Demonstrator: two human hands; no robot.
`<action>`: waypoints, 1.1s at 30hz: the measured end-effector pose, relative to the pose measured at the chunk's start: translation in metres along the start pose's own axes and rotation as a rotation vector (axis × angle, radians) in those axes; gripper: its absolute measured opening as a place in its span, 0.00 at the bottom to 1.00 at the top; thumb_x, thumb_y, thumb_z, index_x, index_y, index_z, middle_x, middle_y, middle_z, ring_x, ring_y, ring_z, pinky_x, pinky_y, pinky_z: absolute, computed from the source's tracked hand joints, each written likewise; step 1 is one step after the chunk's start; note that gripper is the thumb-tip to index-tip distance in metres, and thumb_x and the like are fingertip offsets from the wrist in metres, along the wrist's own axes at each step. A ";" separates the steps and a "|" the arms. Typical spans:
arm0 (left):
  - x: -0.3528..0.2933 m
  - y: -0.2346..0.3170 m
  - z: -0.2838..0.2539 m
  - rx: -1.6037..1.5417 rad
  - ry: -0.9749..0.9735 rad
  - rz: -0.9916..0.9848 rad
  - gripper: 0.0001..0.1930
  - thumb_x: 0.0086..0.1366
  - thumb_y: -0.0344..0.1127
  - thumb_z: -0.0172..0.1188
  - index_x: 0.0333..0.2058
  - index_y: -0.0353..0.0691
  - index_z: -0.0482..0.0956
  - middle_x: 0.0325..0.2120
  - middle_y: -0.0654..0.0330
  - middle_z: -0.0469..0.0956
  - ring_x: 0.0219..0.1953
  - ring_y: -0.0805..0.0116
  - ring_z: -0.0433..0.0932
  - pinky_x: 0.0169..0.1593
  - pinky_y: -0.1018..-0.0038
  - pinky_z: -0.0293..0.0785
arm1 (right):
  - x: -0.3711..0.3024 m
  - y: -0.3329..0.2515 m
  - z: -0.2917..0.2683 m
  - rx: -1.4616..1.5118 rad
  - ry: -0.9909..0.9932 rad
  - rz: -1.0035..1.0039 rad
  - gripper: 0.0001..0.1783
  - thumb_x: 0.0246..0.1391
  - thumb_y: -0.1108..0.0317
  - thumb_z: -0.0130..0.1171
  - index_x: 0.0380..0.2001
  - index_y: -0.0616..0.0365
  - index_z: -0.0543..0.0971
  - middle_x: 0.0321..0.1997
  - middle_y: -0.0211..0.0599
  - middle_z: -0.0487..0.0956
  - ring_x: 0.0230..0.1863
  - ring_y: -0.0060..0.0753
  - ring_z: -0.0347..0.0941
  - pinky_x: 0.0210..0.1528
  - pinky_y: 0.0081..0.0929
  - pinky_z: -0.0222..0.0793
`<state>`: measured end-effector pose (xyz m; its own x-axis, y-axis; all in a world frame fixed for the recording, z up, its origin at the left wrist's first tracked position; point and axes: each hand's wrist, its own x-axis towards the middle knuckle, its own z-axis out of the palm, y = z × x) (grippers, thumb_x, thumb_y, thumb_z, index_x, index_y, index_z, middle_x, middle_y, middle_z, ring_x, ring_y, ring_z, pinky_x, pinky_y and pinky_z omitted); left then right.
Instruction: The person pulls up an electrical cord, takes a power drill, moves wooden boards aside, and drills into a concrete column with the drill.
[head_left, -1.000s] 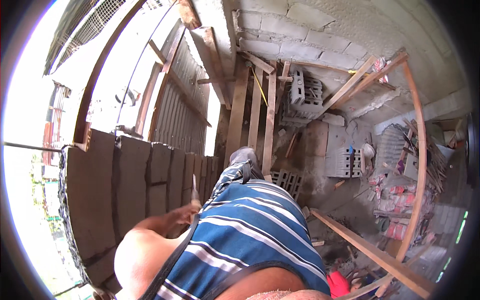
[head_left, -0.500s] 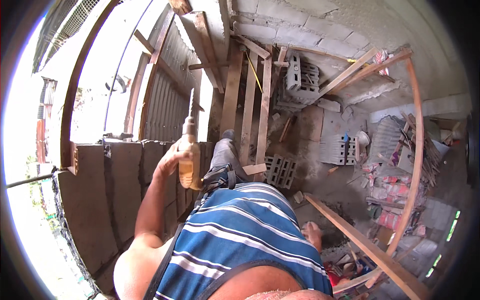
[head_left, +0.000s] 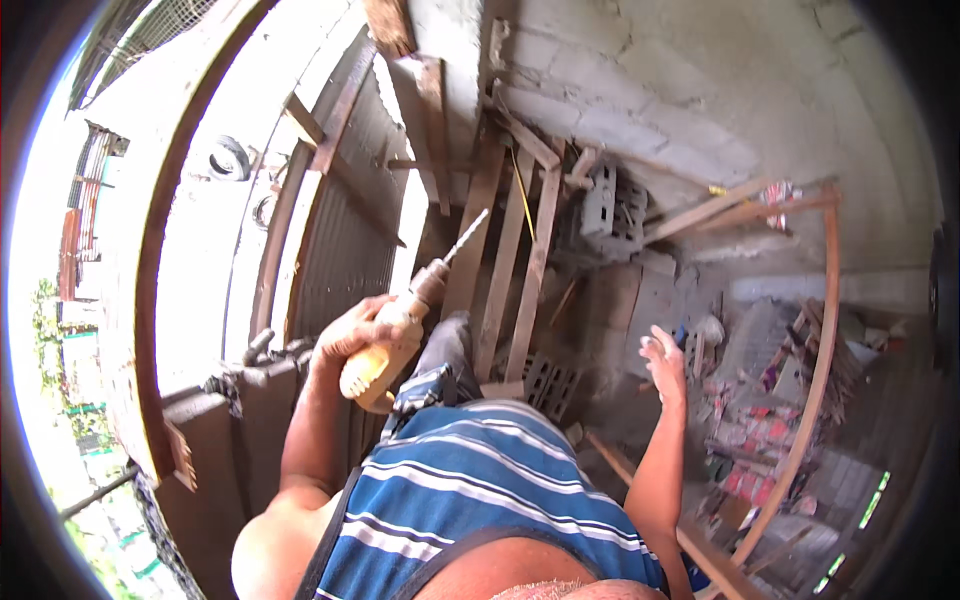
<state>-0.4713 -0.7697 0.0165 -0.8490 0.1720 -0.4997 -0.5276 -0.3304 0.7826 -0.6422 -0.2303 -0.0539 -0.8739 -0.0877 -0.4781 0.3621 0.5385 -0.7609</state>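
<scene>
My left hand (head_left: 352, 328) is wrapped round a yellow power drill (head_left: 385, 350), closed on its body. From the drill's chuck a long drill bit (head_left: 467, 236) points up and to the right, over the wooden planks. My right hand (head_left: 663, 362) is raised at the right with its fingers apart and nothing in it. It hangs in the air in front of the heaped material on the floor. Below the drill show the dark trousers on my leg (head_left: 450, 350).
A grey block wall (head_left: 200, 490) runs along my left. Long planks (head_left: 497, 300) lean ahead, near stacked hollow blocks (head_left: 612, 212). At the right stand a wooden frame post (head_left: 826, 330) and piled bags (head_left: 750, 455). A wood beam (head_left: 715, 560) crosses beside my right arm.
The drill has swung from upright to tilted right, still in my left hand. My right hand has risen from beside my waist to out in front. The view has shifted too.
</scene>
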 end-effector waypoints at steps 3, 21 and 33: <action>0.003 0.028 -0.022 0.076 -0.010 0.052 0.35 0.46 0.47 0.70 0.52 0.33 0.75 0.40 0.59 0.79 0.42 0.69 0.77 0.50 0.73 0.73 | 0.051 -0.102 0.066 0.022 -0.177 -0.132 0.34 0.61 0.59 0.64 0.64 0.69 0.68 0.55 0.48 0.81 0.56 0.33 0.76 0.61 0.28 0.69; 0.062 0.133 -0.082 0.059 0.113 0.363 0.59 0.51 0.44 0.73 0.73 0.32 0.44 0.57 0.49 0.70 0.56 0.60 0.72 0.63 0.69 0.65 | 0.108 -0.345 0.337 0.389 -1.274 -0.528 0.39 0.67 0.42 0.53 0.68 0.63 0.65 0.60 0.37 0.76 0.57 0.25 0.72 0.62 0.28 0.67; 0.126 0.186 -0.070 -0.204 0.677 0.285 0.61 0.57 0.52 0.72 0.74 0.38 0.36 0.66 0.38 0.62 0.66 0.52 0.66 0.68 0.66 0.60 | 0.204 -0.425 0.387 0.766 -1.220 0.153 0.29 0.67 0.42 0.49 0.47 0.60 0.76 0.42 0.41 0.82 0.43 0.38 0.81 0.52 0.37 0.77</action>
<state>-0.6745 -0.8738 0.0728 -0.7127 -0.5305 -0.4589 -0.2187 -0.4535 0.8640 -0.8491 -0.8012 0.0015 -0.1376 -0.9280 -0.3463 0.8479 0.0704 -0.5254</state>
